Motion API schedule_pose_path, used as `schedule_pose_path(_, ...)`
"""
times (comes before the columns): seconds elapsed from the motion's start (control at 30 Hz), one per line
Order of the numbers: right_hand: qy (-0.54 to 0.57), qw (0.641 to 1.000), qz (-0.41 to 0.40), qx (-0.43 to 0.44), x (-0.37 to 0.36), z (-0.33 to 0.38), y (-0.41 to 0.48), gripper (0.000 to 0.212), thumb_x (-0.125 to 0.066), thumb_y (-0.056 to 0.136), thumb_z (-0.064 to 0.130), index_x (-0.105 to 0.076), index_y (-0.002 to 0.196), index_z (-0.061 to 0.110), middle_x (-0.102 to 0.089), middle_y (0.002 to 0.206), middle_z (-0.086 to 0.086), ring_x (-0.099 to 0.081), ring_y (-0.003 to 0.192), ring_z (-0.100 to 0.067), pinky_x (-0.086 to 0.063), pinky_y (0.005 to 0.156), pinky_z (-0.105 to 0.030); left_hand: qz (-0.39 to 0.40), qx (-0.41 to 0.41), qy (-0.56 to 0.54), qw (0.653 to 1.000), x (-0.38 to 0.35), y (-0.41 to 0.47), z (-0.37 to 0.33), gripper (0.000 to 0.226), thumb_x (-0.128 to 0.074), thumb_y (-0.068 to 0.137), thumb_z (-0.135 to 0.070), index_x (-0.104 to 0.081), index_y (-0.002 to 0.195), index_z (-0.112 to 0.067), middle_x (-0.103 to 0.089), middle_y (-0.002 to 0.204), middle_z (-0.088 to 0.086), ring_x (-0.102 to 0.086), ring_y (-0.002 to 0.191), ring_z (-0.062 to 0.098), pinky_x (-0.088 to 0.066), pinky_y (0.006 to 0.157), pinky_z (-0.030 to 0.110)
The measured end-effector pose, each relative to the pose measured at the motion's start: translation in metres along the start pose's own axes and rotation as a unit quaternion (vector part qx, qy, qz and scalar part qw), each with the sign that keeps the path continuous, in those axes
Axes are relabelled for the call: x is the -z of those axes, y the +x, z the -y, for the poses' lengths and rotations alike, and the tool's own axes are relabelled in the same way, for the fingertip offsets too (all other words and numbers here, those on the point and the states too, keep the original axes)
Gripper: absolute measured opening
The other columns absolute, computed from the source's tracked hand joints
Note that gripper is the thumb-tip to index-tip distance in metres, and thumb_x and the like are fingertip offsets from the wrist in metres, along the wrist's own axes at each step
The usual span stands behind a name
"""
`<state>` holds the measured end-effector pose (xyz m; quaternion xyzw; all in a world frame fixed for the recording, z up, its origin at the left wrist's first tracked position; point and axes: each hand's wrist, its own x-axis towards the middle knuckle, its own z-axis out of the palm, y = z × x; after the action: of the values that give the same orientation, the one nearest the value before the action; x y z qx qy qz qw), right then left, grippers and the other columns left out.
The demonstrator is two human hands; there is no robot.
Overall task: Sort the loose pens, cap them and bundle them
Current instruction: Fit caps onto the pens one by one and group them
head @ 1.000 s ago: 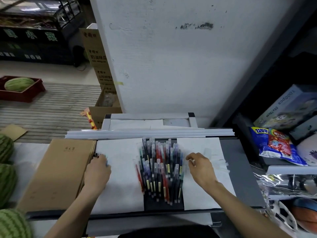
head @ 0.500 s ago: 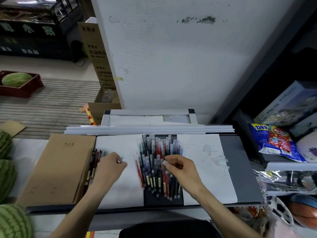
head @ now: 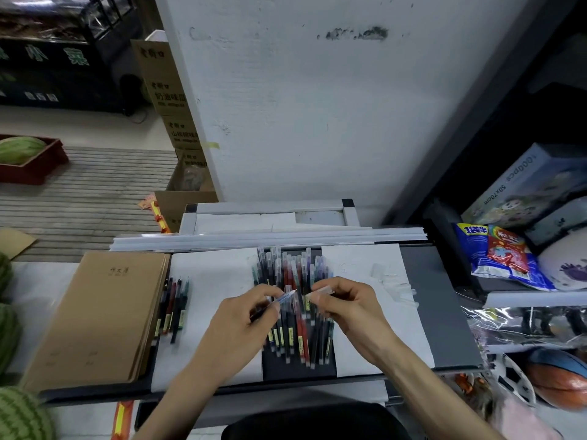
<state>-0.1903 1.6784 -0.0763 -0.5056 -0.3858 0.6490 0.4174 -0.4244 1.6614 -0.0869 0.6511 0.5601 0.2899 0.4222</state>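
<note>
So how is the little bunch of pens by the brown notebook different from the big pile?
The little bunch has only a few pens; the big pile has many. The little bunch lies left by the notebook; the big pile lies in the middle. Both mix red and dark pens.

Legible markings:
- Puzzle box (head: pixel 521 188), 2 o'clock: "1000pcs" and "50x70cm" printed on its side.
- Notebook (head: pixel 95 315), 8 o'clock: cover title "作文簿".
- Upper carton (head: pixel 160 81), 11 o'clock: "奶油味".
- Lower carton (head: pixel 183 134), just beneath it: "山核桃味".
- Pen labels and snack bag (head: pixel 498 255) print: too small or blurred to read.
</note>
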Motion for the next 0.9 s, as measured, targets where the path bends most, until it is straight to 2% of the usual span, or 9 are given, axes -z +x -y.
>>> schedule_pose_path(0.13, -0.003, 1.0, -0.009, 0.011, 0.002, 0.003, -0.005, 0.01, -0.077, 0.091, 0.005, -0.072, 0.085, 0.0, -0.078, 0.096, -0.014, -0.076, 0.089, -0.024, -0.056, 0.078, -0.028, 0.006, -0.006, -0.007, 1.0, -0.001, 0.0, -0.002, 0.018, -0.059, 0.102, -0.036, -0.067, 0.114, -0.048, -0.072, 0.079, -0.004, -0.053, 0.05, 0.011, -0.037, 0.049, 0.016)
schedule_pose_path(0.2, -0.031, 0.999, 0.01, 0.01, 0.004, 0.006, -0.008, 0.009, -0.073, 0.095, 0.006, -0.071, 0.089, 0.0, -0.079, 0.096, -0.015, -0.077, 0.086, -0.029, -0.057, 0.072, -0.029, 0.006, -0.006, -0.004, 1.0, 0.001, 0.002, -0.004, 0.018, -0.06, 0.102, -0.036, -0.067, 0.114, -0.047, -0.072, 0.08, -0.004, -0.059, 0.055, 0.013, -0.04, 0.051, 0.014)
schedule_pose_path(0.27, -0.094, 0.994, 0.037, 0.031, 0.007, 0.008, -0.009, 0.013, -0.069, 0.1, 0.016, -0.075, 0.096, 0.006, -0.073, 0.078, -0.009, -0.065, 0.066, -0.025, -0.05, 0.066, -0.031, 0.006, -0.003, -0.006, 1.0, 0.003, 0.004, -0.007, 0.018, -0.061, 0.102, -0.037, -0.068, 0.113, -0.049, -0.072, 0.081, -0.005, -0.064, 0.061, 0.016, -0.043, 0.053, 0.012)
schedule_pose_path(0.33, -0.158, 0.984, 0.059, 0.05, 0.011, 0.01, -0.01, 0.019, -0.063, 0.105, 0.024, -0.079, 0.102, 0.014, -0.051, 0.065, -0.002, -0.045, 0.06, -0.017, -0.04, 0.064, -0.026, 0.004, -0.013, 0.002, 1.0, 0.004, 0.004, -0.011, 0.015, -0.06, 0.099, -0.046, -0.068, 0.111, -0.051, -0.071, 0.081, -0.007, -0.064, 0.06, 0.015, -0.044, 0.054, 0.012)
schedule_pose_path(0.4, -0.204, 0.975, 0.071, 0.049, 0.013, 0.014, -0.01, 0.021, -0.06, 0.106, 0.025, -0.08, 0.109, 0.023, -0.046, 0.065, 0.007, -0.042, 0.061, -0.01, -0.038, 0.065, -0.02, 0.002, -0.025, 0.018, 1.0, 0.005, 0.004, -0.014, 0.02, -0.055, 0.096, -0.056, -0.068, 0.111, -0.054, -0.073, 0.084, -0.011, -0.067, 0.064, 0.016, -0.05, 0.057, 0.021)
schedule_pose_path(0.5, -0.252, 0.963, 0.079, 0.052, 0.013, 0.021, -0.01, 0.024, -0.062, 0.105, 0.021, -0.077, 0.116, 0.035, -0.068, 0.077, 0.006, -0.061, 0.075, -0.005, -0.049, 0.077, -0.019, -0.003, -0.042, 0.044, 0.998, 0.007, 0.004, -0.019, 0.026, -0.053, 0.093, -0.061, -0.068, 0.112, -0.055, -0.074, 0.091, -0.02, -0.071, 0.076, 0.014, -0.058, 0.07, 0.037)
schedule_pose_path(0.53, -0.257, 0.962, 0.078, 0.057, 0.013, 0.023, -0.009, 0.024, -0.063, 0.104, 0.018, -0.076, 0.115, 0.034, -0.072, 0.08, 0.005, -0.065, 0.076, -0.006, -0.051, 0.077, -0.021, -0.008, -0.048, 0.053, 0.997, 0.008, 0.004, -0.02, 0.027, -0.053, 0.093, -0.061, -0.069, 0.113, -0.054, -0.074, 0.093, -0.024, -0.072, 0.08, 0.011, -0.058, 0.072, 0.037)
schedule_pose_path(0.67, -0.227, 0.97, 0.061, 0.064, 0.011, 0.029, -0.007, 0.01, -0.068, 0.099, 0.009, -0.073, 0.098, 0.017, -0.07, 0.072, -0.004, -0.062, 0.063, -0.018, -0.054, 0.067, -0.035, -0.025, -0.057, 0.089, 0.994, 0.01, 0.004, -0.023, 0.018, -0.062, 0.097, -0.049, -0.073, 0.111, -0.05, -0.072, 0.099, -0.034, -0.07, 0.089, 0.001, -0.058, 0.078, 0.033)
schedule_pose_path(0.9, -0.267, 0.958, 0.073, 0.07, 0.001, 0.026, -0.004, 0.007, -0.073, 0.096, 0.014, -0.076, 0.093, 0.02, -0.073, 0.073, 0.002, -0.064, 0.06, -0.009, -0.05, 0.061, -0.02, -0.013, -0.08, 0.12, 0.989, 0.007, 0.003, -0.026, 0.025, -0.055, 0.093, -0.056, -0.07, 0.113, -0.053, -0.069, 0.101, -0.038, -0.067, 0.092, -0.004, -0.055, 0.076, 0.028)
